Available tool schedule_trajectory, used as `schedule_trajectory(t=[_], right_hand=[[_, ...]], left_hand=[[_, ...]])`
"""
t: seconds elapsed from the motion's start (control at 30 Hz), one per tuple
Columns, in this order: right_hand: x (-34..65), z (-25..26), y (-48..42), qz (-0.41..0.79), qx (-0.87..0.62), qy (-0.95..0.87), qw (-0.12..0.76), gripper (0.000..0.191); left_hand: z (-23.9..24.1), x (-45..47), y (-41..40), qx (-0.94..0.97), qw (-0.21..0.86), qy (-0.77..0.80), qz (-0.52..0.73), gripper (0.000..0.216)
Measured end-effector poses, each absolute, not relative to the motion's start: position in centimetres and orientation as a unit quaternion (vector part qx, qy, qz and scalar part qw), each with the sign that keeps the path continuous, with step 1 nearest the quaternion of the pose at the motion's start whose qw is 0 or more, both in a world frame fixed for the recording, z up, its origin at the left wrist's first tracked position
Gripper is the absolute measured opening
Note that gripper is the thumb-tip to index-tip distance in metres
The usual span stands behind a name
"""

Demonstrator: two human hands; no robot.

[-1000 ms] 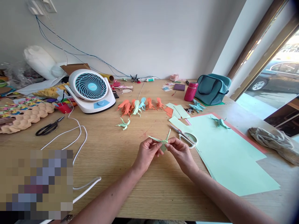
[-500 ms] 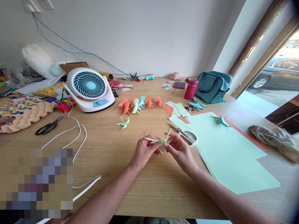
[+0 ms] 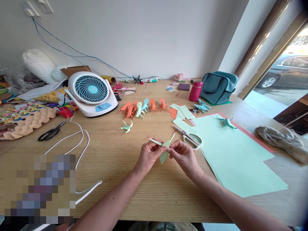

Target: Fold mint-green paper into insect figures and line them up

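Note:
Both hands pinch a small light green folded paper figure [image 3: 164, 150] just above the wooden table [image 3: 125, 150]. My left hand [image 3: 148, 156] grips its left side, where a thin point sticks out to the left. My right hand [image 3: 184, 156] grips its right side, below another thin point that rises up and to the right. A wider flap of the figure hangs down between the two hands.
White-handled scissors [image 3: 191, 138] lie just behind my right hand, on large green paper sheets [image 3: 231, 150]. Several orange, green and blue paper figures [image 3: 141, 109] stand further back. A white fan [image 3: 91, 93], its cable [image 3: 72, 141], black scissors [image 3: 50, 133], a teal bag [image 3: 218, 86] and a red bottle [image 3: 195, 90] are around.
The paper figure has turned in my fingers, and a wider flap now hangs down between the hands. Both hands stay in about the same place.

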State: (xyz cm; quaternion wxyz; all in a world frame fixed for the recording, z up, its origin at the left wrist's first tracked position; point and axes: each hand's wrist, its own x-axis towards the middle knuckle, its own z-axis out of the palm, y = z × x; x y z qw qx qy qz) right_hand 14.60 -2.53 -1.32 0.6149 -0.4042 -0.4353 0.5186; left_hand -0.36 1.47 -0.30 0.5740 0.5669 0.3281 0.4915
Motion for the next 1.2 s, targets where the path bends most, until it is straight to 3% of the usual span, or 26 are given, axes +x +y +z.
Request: schedule_trajectory(t=[0.27,0.5,0.67,0.8,0.9,1.1,1.2], right_hand=[[14.9,-2.0,-2.3,0.49,-0.42,-0.478,0.596,0.025],[14.6,-2.0,-2.1,0.501,-0.449,-0.461,0.579,0.035],[14.4,-2.0,-2.0,0.534,-0.41,-0.425,0.605,0.042],[14.8,-1.3,-2.2,0.523,-0.439,-0.497,0.536,0.033],[15.0,-1.1,-2.4,0.509,-0.462,-0.544,0.481,0.038],[14.9,-1.5,-2.4,0.476,-0.466,-0.568,0.484,0.041],[14.7,-1.2,-2.5,0.521,-0.444,-0.56,0.466,0.039]], left_hand=[[-0.6,-0.3,1.6,0.514,0.628,0.342,0.473,0.027],[-0.7,-0.5,1.8,0.53,0.612,0.368,0.458,0.028],[0.0,-0.2,1.5,0.464,0.684,0.351,0.44,0.028],[0.4,0.2,1.3,0.37,0.724,0.36,0.458,0.03],[0.6,0.4,1.3,0.33,0.732,0.369,0.468,0.032],[0.6,0.3,1.1,0.313,0.737,0.382,0.461,0.035],[0.3,0.4,1.0,0.335,0.722,0.382,0.47,0.035]])
